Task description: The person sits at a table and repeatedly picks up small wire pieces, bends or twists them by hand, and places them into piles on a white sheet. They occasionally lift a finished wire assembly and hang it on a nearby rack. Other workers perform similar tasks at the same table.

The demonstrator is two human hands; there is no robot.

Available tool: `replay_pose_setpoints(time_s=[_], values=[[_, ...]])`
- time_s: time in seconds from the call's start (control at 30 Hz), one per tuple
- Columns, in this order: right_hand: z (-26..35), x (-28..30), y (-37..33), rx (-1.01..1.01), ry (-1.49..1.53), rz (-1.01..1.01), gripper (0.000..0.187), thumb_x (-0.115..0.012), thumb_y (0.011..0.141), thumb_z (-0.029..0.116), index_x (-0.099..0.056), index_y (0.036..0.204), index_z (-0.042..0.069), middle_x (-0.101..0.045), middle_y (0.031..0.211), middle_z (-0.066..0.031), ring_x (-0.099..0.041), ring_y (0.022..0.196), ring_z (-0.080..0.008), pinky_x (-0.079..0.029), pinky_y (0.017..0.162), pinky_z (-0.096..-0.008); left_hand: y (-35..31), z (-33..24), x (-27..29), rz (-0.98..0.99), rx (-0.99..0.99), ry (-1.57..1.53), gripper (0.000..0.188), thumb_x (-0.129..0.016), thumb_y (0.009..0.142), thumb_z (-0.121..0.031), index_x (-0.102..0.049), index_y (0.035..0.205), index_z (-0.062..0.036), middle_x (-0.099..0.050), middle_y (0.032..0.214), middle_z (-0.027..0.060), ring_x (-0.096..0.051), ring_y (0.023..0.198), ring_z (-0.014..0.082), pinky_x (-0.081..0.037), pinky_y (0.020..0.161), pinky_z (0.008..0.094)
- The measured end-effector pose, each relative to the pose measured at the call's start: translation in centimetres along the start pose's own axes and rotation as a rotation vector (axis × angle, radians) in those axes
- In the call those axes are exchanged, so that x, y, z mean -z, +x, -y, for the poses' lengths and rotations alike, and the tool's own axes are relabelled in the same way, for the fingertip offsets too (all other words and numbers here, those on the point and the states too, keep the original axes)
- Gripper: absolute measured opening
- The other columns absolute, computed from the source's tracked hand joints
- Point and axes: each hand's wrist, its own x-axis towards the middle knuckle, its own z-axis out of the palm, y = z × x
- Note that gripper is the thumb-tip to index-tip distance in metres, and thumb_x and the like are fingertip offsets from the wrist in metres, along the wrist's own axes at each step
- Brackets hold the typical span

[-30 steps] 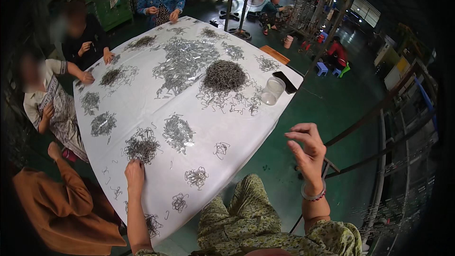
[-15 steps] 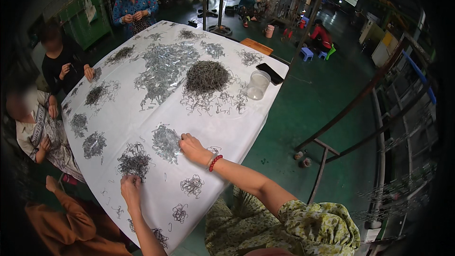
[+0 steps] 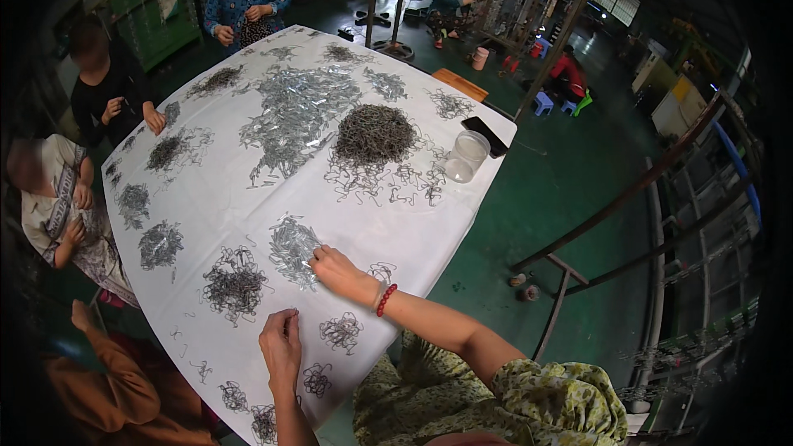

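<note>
My left hand is raised over the white-covered table, thumb and fingertips pinched together. Whatever it pinches is too small to make out. Just beyond it sits a tangled pile of dark wire hooks. My right hand, with a red bead bracelet at the wrist, is at the right edge of a pile of small, slim silvery pieces. Its fingers are bent together, and what they hold is hidden. Smaller clusters of bent wire hooks lie near my forearms.
A large heap of wire hooks and a broad spread of silvery pieces cover the far half. A clear plastic tub and a black phone lie by the right edge. Several people stand or sit along the left and far sides.
My left hand has moved right and nearer, away from the dark hook pile. My right hand remains by the silvery pile. The whole view has shifted slightly.
</note>
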Motion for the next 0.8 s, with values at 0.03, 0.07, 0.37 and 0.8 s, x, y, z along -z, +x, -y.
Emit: replay_pose_setpoints(time_s=[0.03,0.07,0.37,0.8], values=[[0.2,0.2,0.1,-0.007,-0.002,0.005,0.015,-0.051,0.073,-0.004,-0.059,0.086,-0.005,-0.058,0.090,-0.0221,-0.056,0.093,-0.0368,-0.048,0.081,-0.0413,-0.1,0.2,-0.3,-0.001,0.017,-0.023,0.012,-0.062,0.086,-0.004,-0.066,0.094,0.0035,-0.066,0.086,0.0183,-0.065,0.072,0.0275,-0.050,0.068,0.0340],[0.5,0.5,0.2,-0.015,-0.003,0.010,0.015,-0.051,0.073,-0.004,-0.060,0.086,-0.005,-0.058,0.090,-0.0221,-0.056,0.092,-0.0368,-0.049,0.081,-0.0413,-0.3,0.2,-0.5,0.001,0.042,-0.050,0.012,-0.062,0.086,-0.005,-0.066,0.094,0.0035,-0.066,0.085,0.0178,-0.064,0.071,0.0260,-0.050,0.068,0.0335],[1.2,2.3,-1.5,-0.146,0.320,-0.196,0.013,-0.056,0.075,-0.005,-0.061,0.087,-0.003,-0.063,0.083,-0.0171,-0.061,0.081,-0.0301,-0.051,0.071,-0.0401,-2.7,-2.7,-0.7,0.054,0.152,-0.259,0.011,-0.064,0.087,-0.005,-0.065,0.093,0.0041,-0.068,0.079,0.0107,-0.061,0.069,0.0143,-0.050,0.068,0.0276],[7.7,9.6,-11.0,-0.504,1.344,-0.261,0.021,-0.059,0.089,-0.002,-0.061,0.109,-0.006,-0.067,0.095,-0.0094,-0.065,0.076,-0.0105,-0.054,0.069,-0.0237,-4.2,-6.8,-3.7,0.110,-0.052,-0.679,0.004,-0.060,0.089,0.000,-0.060,0.091,0.0036,-0.060,0.089,0.0066,-0.063,0.078,0.0122,-0.050,0.072,0.0239]])
